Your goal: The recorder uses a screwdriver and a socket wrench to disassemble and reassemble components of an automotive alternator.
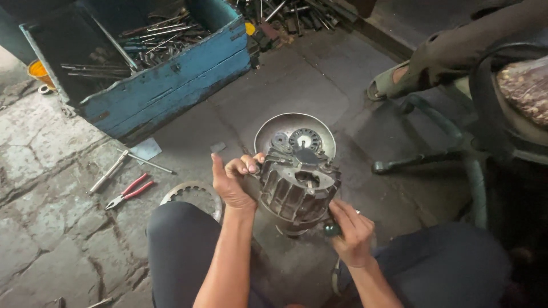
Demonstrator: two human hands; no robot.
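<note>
Motor housing gripped over the floor, between the knees.
Left hand clasped its rim to steady it; right hand clenched what looked like a green-handled screwdriver beneath.

From my seat I count two hands: one left hand and one right hand, both at the single grey motor housing, my landmark. Just behind the housing lies one round metal dish. Left of it I count one toothed ring, one pair of red-handled pliers and one blue wooden toolbox, its tools too many to count. One sandalled foot shows to the right.
</note>
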